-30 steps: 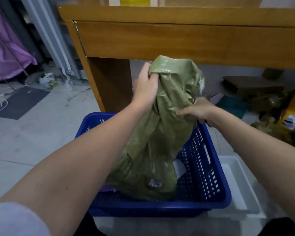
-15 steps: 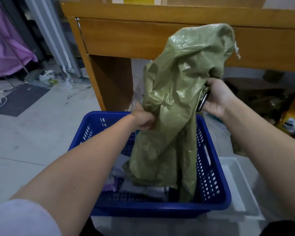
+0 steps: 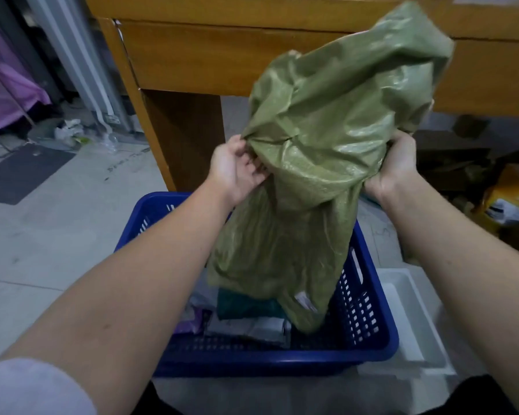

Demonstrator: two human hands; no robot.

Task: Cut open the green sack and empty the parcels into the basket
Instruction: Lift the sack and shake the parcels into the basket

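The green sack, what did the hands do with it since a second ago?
The crinkly green woven sack was lifted higher above the blue plastic basket. The left hand shifted its grip from the top to the side; the right hand now grips the other side. Parcels now show inside. The basket stayed put.

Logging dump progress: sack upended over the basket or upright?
Upended: green sack, gripped by both hands, hangs mouth-down into the blue basket; parcels lie beneath.
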